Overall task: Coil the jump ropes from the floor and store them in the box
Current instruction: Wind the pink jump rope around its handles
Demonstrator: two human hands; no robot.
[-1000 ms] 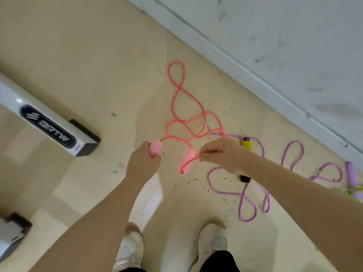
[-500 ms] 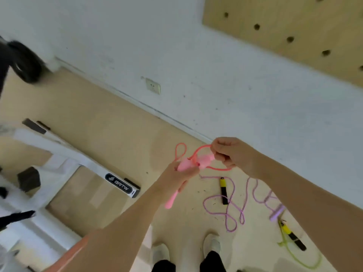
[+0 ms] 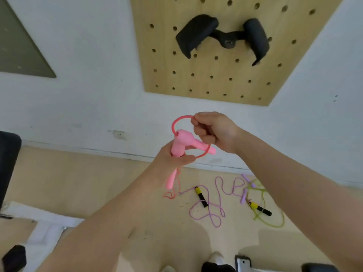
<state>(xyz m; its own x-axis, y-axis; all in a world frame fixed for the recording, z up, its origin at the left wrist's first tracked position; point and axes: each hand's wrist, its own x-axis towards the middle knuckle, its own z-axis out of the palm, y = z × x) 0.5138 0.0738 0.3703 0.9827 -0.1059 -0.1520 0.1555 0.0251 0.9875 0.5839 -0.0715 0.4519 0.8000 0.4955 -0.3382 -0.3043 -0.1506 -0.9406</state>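
Here the left hand (image 3: 172,160) is curled tight round both pink handles (image 3: 179,146) of the pink jump rope (image 3: 177,122), while the right hand (image 3: 213,130), at two o'clock from it, pinches the cord's loop, whose tail hangs to the floor (image 3: 98,185) at six o'clock.

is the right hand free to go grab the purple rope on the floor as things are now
Probably not yet. The right hand is pinching the pink rope, whose handles the left hand grips. The purple rope lies uncovered on the floor, well below both hands.
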